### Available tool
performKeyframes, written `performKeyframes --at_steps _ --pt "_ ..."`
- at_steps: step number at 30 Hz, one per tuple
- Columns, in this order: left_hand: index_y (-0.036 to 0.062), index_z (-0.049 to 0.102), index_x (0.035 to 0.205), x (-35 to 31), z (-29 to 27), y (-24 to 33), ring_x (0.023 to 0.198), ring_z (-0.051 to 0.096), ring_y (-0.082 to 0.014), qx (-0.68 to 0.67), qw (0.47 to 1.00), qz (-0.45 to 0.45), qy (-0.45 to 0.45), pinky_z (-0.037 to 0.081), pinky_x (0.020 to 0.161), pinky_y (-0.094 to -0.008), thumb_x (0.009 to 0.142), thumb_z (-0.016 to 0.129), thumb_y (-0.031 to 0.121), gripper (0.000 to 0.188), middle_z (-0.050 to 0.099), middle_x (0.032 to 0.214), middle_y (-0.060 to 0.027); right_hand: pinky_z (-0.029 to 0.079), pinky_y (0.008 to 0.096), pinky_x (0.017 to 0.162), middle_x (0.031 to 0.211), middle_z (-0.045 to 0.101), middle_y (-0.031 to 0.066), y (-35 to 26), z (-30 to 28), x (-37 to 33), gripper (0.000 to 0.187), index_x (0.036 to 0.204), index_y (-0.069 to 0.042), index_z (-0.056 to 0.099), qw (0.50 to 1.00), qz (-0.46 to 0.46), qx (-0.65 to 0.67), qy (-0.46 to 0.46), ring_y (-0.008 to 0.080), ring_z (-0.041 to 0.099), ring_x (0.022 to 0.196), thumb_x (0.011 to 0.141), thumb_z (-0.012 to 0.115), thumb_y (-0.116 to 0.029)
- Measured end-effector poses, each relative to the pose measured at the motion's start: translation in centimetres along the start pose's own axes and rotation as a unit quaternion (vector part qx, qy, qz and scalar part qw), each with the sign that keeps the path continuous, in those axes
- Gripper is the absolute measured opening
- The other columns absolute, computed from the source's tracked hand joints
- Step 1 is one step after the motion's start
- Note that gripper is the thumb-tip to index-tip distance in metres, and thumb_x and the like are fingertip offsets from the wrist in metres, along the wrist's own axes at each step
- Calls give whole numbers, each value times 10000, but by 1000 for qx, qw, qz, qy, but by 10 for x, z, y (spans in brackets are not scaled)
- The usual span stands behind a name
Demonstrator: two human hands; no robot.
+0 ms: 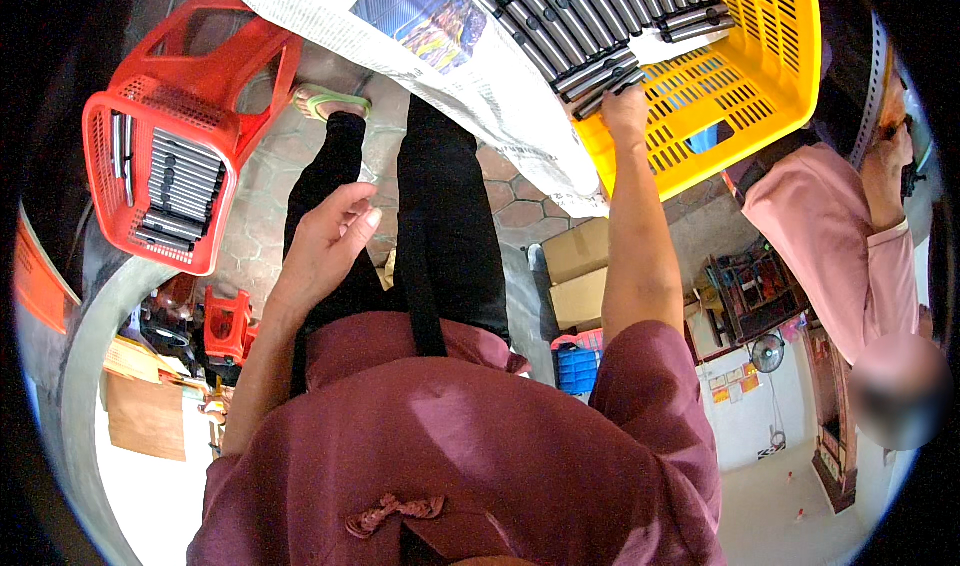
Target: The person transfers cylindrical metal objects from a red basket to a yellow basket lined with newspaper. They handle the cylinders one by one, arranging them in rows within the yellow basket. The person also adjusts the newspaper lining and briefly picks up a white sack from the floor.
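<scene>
My right hand reaches into a yellow plastic basket, with its fingers closed on the end of a black-and-silver rod at the near edge of the packed rows. Many more such rods lie side by side in the basket, over white paper. The fingertips are partly hidden among the rods. Over my dark trousers, my left hand hangs in the air. Its fingers are loosely bent, the thumb stands apart, and nothing is in it.
Newspaper covers the surface left of the yellow basket. At the left, a red basket holds more rods, by a red plastic stool. A person in a pink top sits at the right. Cardboard boxes and a blue crate stand behind me.
</scene>
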State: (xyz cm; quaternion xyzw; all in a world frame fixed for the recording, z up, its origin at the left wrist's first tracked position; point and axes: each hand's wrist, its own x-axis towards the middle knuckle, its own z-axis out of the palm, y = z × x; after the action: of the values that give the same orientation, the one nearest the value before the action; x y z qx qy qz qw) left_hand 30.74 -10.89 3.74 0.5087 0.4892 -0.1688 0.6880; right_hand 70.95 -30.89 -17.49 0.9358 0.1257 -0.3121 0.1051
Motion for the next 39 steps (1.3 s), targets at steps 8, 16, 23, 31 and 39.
performKeyframes --at_steps 8,16,23,31,39 --pt "13 558 1198 1 -4 -3 890 607 -185 9 1000 -13 11 492 779 -313 925 602 228 350 634 965 -120 477 477 889 1046 638 299 -14 -10 -8 349 1079 50 578 1000 -7 -16 -3 442 607 1027 834 601 -197" --pt "19 557 1198 4 -4 -5 864 617 -191 2 1000 -16 24 497 777 -317 927 599 218 339 644 952 -123 513 470 805 882 668 275 -19 -14 -1 307 828 46 693 998 55 7 -35 420 653 905 855 529 -212" --pt "10 553 1199 2 2 -3 892 579 -155 -6 999 -45 4 469 814 -292 937 581 190 319 622 970 -78 548 408 740 775 686 210 -23 -27 -2 279 764 10 714 995 23 -52 -87 331 694 796 808 532 -197" --pt "-7 552 1196 5 3 -6 853 622 -197 6 1000 -17 20 499 762 -319 934 582 247 367 645 957 -139 560 368 603 637 672 183 -18 -23 4 316 716 52 696 984 118 55 -124 271 699 605 854 505 -158" --pt "-8 555 1183 1 -10 -13 861 626 -194 -7 999 -12 38 494 783 -317 937 574 226 340 653 963 -134 551 349 473 653 666 203 -19 -23 -7 390 783 99 649 979 121 117 -118 276 673 525 904 452 -215"
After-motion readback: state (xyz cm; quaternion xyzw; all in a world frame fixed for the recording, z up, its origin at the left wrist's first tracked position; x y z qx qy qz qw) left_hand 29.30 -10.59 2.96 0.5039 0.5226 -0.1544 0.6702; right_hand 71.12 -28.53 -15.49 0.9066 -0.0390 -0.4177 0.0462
